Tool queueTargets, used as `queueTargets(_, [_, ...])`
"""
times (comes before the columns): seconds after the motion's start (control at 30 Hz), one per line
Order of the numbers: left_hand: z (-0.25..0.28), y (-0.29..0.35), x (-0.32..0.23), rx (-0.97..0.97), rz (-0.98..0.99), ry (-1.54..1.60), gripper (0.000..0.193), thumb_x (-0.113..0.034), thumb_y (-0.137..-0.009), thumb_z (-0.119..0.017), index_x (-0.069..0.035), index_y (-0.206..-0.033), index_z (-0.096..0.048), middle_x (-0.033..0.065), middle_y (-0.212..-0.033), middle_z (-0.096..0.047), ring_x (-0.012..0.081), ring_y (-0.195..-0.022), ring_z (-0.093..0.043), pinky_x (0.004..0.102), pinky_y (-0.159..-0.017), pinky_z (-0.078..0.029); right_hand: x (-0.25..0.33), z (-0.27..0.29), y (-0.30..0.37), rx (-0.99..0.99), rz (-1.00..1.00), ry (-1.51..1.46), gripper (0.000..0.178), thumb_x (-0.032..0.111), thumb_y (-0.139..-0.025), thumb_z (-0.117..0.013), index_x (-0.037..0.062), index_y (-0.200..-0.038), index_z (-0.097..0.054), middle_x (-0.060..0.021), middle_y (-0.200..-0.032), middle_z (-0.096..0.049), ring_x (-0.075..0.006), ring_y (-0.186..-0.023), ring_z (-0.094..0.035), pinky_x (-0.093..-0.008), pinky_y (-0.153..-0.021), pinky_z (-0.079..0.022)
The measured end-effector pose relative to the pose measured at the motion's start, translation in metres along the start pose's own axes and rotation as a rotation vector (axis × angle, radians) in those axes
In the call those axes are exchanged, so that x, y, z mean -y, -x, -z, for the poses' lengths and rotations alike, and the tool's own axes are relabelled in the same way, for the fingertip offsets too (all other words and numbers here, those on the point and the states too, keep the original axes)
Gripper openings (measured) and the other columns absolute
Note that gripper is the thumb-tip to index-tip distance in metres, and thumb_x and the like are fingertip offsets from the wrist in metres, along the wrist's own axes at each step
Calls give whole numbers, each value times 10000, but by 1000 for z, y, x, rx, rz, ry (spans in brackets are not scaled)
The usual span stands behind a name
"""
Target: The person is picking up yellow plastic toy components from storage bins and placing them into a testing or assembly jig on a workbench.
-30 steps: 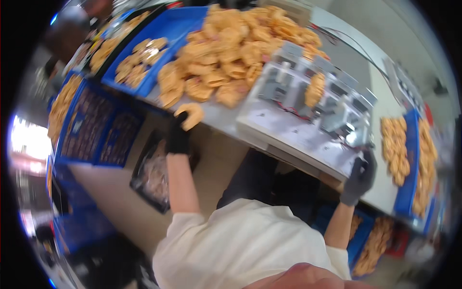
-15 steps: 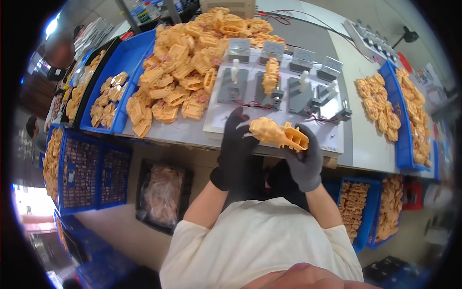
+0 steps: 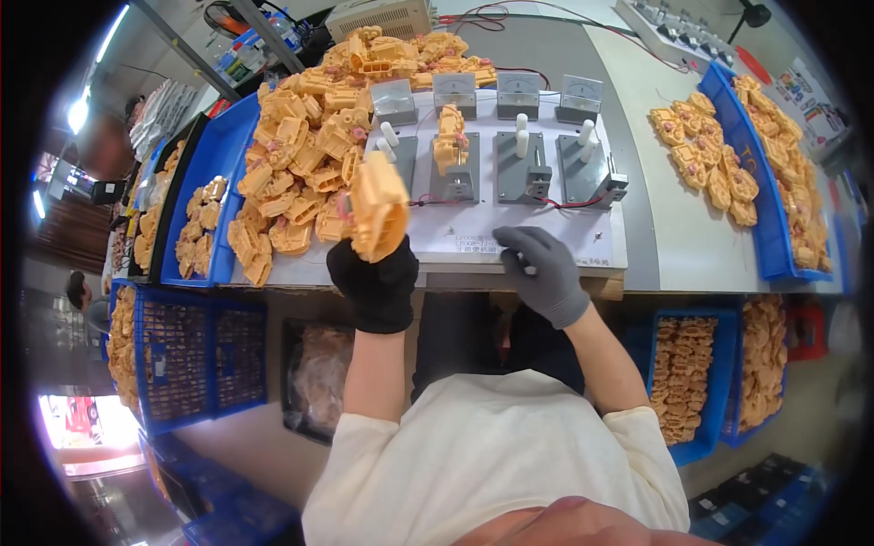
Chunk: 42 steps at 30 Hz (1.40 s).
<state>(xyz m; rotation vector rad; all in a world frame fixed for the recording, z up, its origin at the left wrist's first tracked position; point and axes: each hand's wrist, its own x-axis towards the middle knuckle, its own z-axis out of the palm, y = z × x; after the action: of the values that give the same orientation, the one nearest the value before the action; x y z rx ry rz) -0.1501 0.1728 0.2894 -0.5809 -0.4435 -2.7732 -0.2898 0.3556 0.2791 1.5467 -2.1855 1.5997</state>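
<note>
My left hand [image 3: 375, 289], in a black glove, is closed around the lower end of a yellow plastic housing [image 3: 382, 202]. It holds the housing upright beside the pile, with the open side facing right. Motion blurs its edges a little. My right hand [image 3: 546, 278], in a grey glove, hovers over the front edge of the white test board [image 3: 473, 238]. Its fingers are apart and slightly bent, with nothing visible in them. A similar housing [image 3: 450, 141] sits on one of the board's grey fixtures. The other fixtures, such as this one [image 3: 521, 173], show white pegs.
A large pile of housings [image 3: 296, 150] lies left of the board, by a blue tray [image 3: 238, 155]. Meters [image 3: 519, 96] line the board's back. Loose housings [image 3: 701, 150] and another blue bin [image 3: 760, 182] stand at right. Filled bins [image 3: 692, 446] and crates [image 3: 177, 359] stand below the table.
A housing held near my right hand is now in my left hand alone, raised at the left. My right hand has come away from it. The view has shifted somewhat to the right.
</note>
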Motion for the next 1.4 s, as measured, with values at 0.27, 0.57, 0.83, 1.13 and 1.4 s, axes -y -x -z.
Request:
queueTargets(0.27, [-22, -10, 36, -446, -190, -469, 702, -251, -762, -660, -22, -1357, -367, 150, -1342, -455, 316, -1226, -458, 461, -998, -416, -43, 46, -13, -667, -91, 432, 439, 64, -720, -722, 100, -1139, -597, -156, -1012, -561, -298, -854, -611, -379, -705, -514])
queueTargets(0.57, [-5, -174, 107, -312, -83, -1494, 283, -217, -903, -568, -9, -1092, -537, 114, -1057, -572, 238, -899, -603, 344, -773, -491, -67, 43, -2, -640, -67, 168, 217, -13, -747, -676, 99, -909, -584, -69, -800, -558, -175, -590, -571, -297, -511, -460])
queueTargets(0.83, [28, -211, 153, 99, -526, -2183, 299, -180, -834, -612, -47, -1088, -525, 195, -993, -509, 368, -755, -620, 420, -636, -520, -68, 44, -1, -669, -25, 136, 185, -37, -760, -646, 89, -882, -589, -61, -782, -564, -168, -564, -572, -293, -486, -444])
queueTargets(1.13, [20, -199, 159, -48, 14, -2327, 354, -210, -871, -569, -33, -1167, -489, 246, -1021, -492, 386, -762, -611, 442, -671, -518, -71, 45, -1, -661, 20, 113, 173, -56, -762, -642, 64, -877, -597, -53, -793, -566, -142, -597, -571, -271, -494, -438])
queueTargets(1.4, [-6, -141, 154, 33, -551, -2127, 509, -145, -815, -639, -19, -1272, -452, 253, -1222, -489, 414, -1123, -499, 418, -945, -426, -76, 56, 11, -542, -92, 73, 484, 5, -719, -721, 51, -1164, -537, -85, -869, -576, -196, -747, -592, -303, -654, -490])
